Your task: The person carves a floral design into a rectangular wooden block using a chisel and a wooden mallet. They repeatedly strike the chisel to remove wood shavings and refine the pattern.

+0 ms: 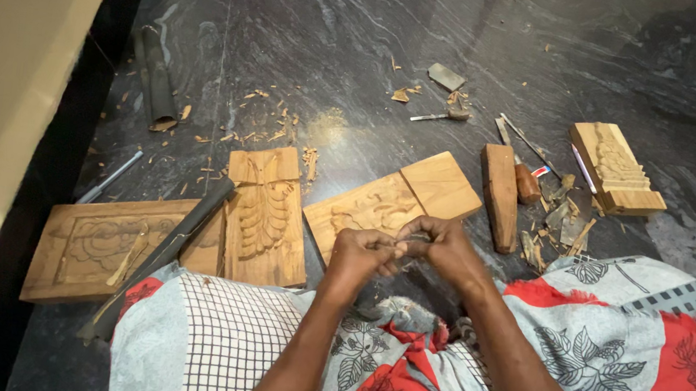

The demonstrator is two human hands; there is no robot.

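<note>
My left hand [361, 254] and my right hand [444, 246] meet in front of my lap, fingers pinched together on a small dark object [412, 243] too small to identify. They hover just above the near edge of a carved wooden panel [391, 202] lying on the dark stone floor. My legs are covered by a patterned cloth [397, 376].
A panel with a leaf carving [265, 217] and a larger carved board [98, 246] lie to the left, with a dark rod [167, 249] across them. A wooden mallet block [499, 195], chisels [528, 146], a carved block [617, 169] and wood chips sit to the right.
</note>
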